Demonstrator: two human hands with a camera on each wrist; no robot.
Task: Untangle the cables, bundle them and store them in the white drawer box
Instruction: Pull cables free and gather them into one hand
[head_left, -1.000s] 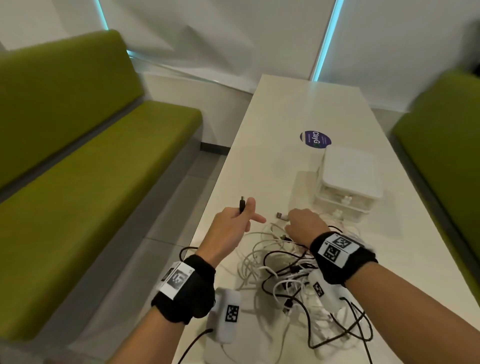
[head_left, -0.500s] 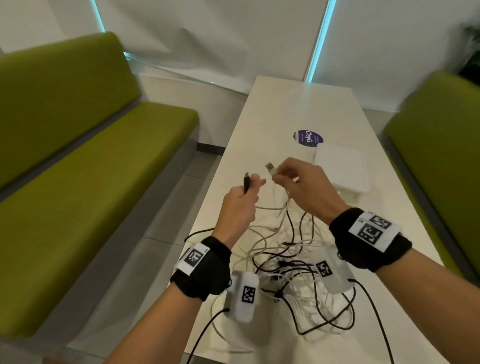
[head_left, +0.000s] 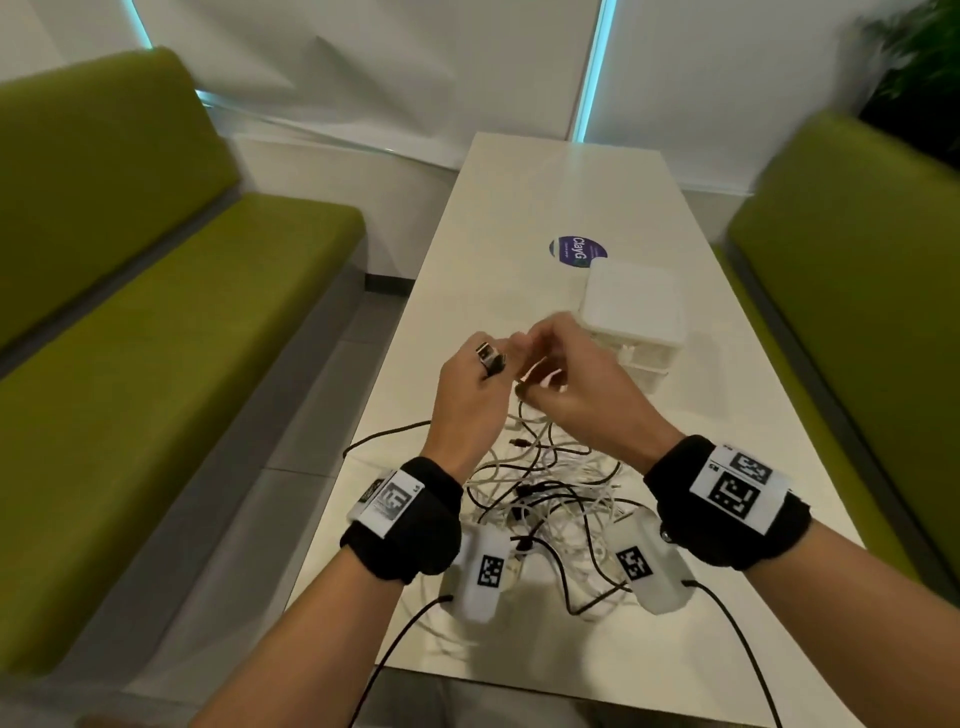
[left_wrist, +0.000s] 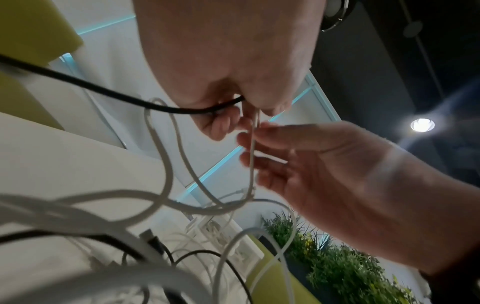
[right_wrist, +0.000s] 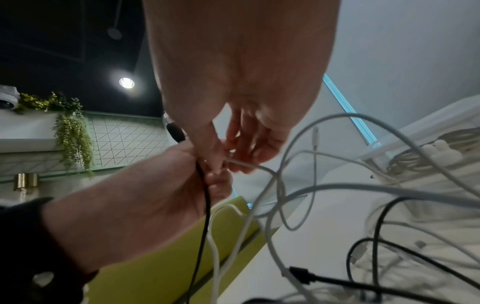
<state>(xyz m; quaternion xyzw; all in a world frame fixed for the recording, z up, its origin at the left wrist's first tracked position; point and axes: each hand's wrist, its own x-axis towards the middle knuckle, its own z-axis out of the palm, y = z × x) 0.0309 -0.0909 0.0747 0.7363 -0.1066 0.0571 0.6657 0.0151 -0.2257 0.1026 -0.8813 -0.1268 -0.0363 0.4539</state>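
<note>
A tangle of black and white cables (head_left: 545, 493) lies on the white table (head_left: 519, 208). The white drawer box (head_left: 631, 317) stands behind it to the right. My left hand (head_left: 493, 364) is raised above the tangle and grips a black cable (left_wrist: 182, 109); its plug (head_left: 491, 356) sticks up past the fingers. A white cable (left_wrist: 252, 148) hangs down from the same fingers. My right hand (head_left: 524, 353) meets the left hand, and its fingertips (right_wrist: 233, 162) pinch that white cable (right_wrist: 249, 165) right beside the left hand (right_wrist: 142, 195).
Green benches (head_left: 156, 312) run along both sides of the table. A purple round sticker (head_left: 576, 251) lies beyond the drawer box. A cable loop (head_left: 384, 431) hangs over the table's left edge. Plants (left_wrist: 350, 267) stand to the right.
Both hands rose from the tangle with cable ends. The right hand then moved left until it met the left hand, and the white cable now runs to the left hand's fingers.
</note>
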